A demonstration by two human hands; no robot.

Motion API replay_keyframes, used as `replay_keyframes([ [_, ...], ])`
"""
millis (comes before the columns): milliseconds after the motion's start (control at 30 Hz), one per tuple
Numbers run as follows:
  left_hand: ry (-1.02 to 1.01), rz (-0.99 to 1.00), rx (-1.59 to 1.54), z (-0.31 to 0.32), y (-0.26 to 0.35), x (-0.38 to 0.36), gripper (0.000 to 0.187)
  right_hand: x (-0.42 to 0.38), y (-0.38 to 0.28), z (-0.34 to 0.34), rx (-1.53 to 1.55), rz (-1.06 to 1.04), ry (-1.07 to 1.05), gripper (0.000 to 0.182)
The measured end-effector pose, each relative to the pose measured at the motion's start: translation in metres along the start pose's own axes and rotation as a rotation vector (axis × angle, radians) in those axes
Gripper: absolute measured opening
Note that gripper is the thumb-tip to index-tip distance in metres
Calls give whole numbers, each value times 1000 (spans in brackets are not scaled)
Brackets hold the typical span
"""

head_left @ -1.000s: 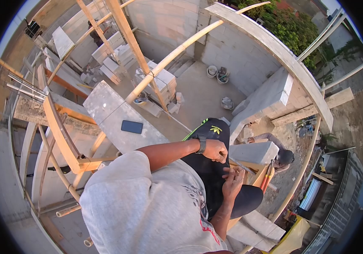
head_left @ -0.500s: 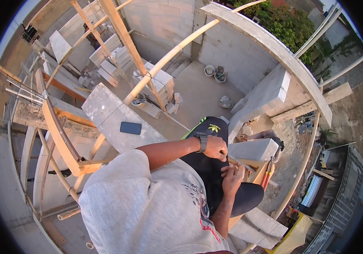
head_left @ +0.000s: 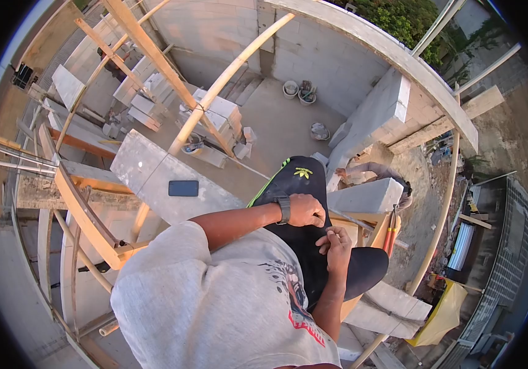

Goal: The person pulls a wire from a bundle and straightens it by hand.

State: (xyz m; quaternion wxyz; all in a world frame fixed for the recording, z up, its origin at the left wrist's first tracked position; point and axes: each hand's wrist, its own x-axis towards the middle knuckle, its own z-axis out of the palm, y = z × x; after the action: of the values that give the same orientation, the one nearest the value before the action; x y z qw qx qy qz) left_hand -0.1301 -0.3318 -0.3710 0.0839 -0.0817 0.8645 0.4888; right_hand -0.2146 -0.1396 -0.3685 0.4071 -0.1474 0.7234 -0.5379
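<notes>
My left hand (head_left: 305,211), with a dark watch (head_left: 284,210) on the wrist, is curled closed above my black trousers (head_left: 294,246). Close by, my right hand (head_left: 336,245) has its fingers drawn together in a pinch, its tips near those of the left. Whatever either hand holds, if anything, is too small or hidden to make out. To the left, a dark phone (head_left: 183,188) lies on a grey plank (head_left: 144,161). Beyond my right hand, a tool with red-orange handles (head_left: 390,234) leans upright against a wooden piece by a pale block (head_left: 365,196).
Bamboo poles (head_left: 233,71) and timber beams (head_left: 159,52) cross around me. Below are stacked blocks (head_left: 221,114), buckets (head_left: 290,89) and a block wall (head_left: 331,77). Another person's arm (head_left: 368,168) reaches out beneath, to the right. A yellow sheet (head_left: 442,317) hangs lower right.
The view has shifted slightly. My right hand's fingers have come closer together and moved up nearer the left hand. The other person's arm below has moved and shows more.
</notes>
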Motion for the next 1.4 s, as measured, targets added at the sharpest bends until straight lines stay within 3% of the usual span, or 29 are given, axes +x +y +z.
replay_keyframes([
  [33,-4,1,0,1,0,0,23,1,1,0,126,95,-1,17],
  [167,15,17,-43,6,-6,3,23,-6,4,8,153,57,56,17],
  [233,17,25,-74,5,-9,4,22,-10,4,14,-55,-133,136,16],
  [267,9,26,-85,4,-10,4,22,-12,2,18,-54,-133,130,16],
  [333,4,25,-97,0,-10,3,22,-21,-12,24,-456,-573,330,20],
  [367,-12,26,-113,-1,-10,3,22,-20,-12,23,-455,-574,328,20],
  [433,-30,27,-129,-4,-11,4,21,-18,-10,20,-776,-829,350,24],
  [633,-123,35,-246,-10,-14,2,21,-11,1,19,-803,-898,344,18],
  [867,-76,53,-105,-4,-18,-1,21,-9,7,18,-840,-860,328,8],
  [967,-17,109,-55,0,-15,-4,19,-10,12,17,-799,-755,301,9],
  [1033,16,146,-32,1,-14,-5,18,-12,15,18,-394,-278,147,21],
  [1167,45,191,31,5,-16,-6,18,-2,33,16,-29,-69,14,26],
  [1233,44,182,48,8,-18,-8,19,-1,30,13,356,278,-99,26],
  [1267,55,200,32,9,-19,-9,19,0,33,11,358,277,-100,26],
  [1333,64,217,17,8,-18,-11,19,3,44,6,899,517,-323,26],
  [1400,12,228,14,5,-15,-11,20,1,49,2,943,516,-380,26],
])
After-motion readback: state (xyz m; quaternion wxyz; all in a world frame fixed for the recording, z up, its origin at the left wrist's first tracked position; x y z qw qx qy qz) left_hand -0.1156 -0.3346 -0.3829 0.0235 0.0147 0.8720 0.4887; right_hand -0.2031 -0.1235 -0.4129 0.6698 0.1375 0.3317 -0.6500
